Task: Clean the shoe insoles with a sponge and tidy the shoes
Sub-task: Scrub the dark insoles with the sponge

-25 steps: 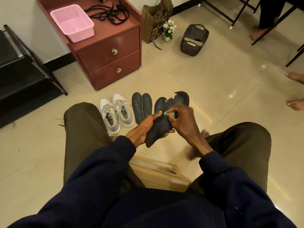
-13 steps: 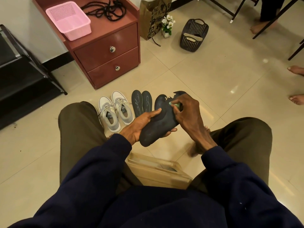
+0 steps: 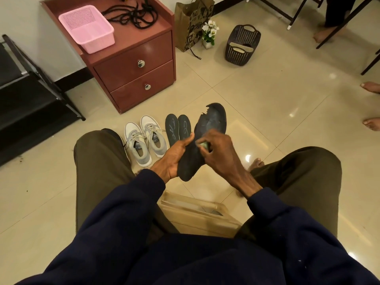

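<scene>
My left hand grips a dark insole from below. The thumb lies along its left edge and the fingers are out of sight beneath it. The insole slants up and away from me above the floor, between my knees, and its far toe end is ragged and torn. My right hand is curled over the middle of the insole, pinching what looks like a small green sponge against its surface, though my fingers hide most of it and it is blurred. Just beyond my hands a pair of insoles lies flat on the floor, side by side. Left of those, a pair of grey-and-white shoes stands with toes pointing away from me. Behind them is a reddish two-drawer cabinet carrying a pink basket.
</scene>
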Available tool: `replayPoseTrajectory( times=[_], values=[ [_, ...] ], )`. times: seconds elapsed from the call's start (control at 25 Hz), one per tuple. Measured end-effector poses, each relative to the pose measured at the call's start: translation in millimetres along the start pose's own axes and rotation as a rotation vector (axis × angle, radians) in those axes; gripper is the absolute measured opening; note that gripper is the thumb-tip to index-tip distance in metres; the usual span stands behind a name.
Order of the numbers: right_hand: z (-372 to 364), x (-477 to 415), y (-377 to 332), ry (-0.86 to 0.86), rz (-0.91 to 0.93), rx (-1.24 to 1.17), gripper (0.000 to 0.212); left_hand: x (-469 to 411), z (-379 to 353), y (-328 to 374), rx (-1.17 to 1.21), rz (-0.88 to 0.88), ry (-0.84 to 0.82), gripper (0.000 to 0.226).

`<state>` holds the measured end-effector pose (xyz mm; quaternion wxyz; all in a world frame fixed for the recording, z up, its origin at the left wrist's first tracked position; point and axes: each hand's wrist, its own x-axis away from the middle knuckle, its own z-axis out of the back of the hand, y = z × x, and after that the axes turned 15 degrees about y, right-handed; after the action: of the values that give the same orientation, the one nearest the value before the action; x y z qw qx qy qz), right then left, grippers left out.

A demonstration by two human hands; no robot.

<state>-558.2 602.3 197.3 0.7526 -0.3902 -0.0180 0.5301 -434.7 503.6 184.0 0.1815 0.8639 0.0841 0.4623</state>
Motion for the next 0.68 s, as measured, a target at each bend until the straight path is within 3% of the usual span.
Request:
replayPoseTrajectory(
  times=[0.12, 0.28, 0.48, 0.68],
  values=[
    [-8, 0, -6, -0.051, 0.116, -0.013, 0.014, -1, 3, 3, 0.048, -0.002, 0.028, 0.036],
    [9, -8, 30, 0.178, -0.084, 0.143, 0.016, -4, 0, -2, 0.050, 0.012, 0.010, 0.044],
    [-6, 2, -4, -0.038, 0.178, 0.043, 0.016, -3, 3, 1, 0.062, -0.010, 0.011, 0.037],
    [12, -6, 23, 0.149, -0.038, 0.165, 0.018, -4, 1, -1, 0.043, 0.016, 0.017, 0.048]
  ],
)
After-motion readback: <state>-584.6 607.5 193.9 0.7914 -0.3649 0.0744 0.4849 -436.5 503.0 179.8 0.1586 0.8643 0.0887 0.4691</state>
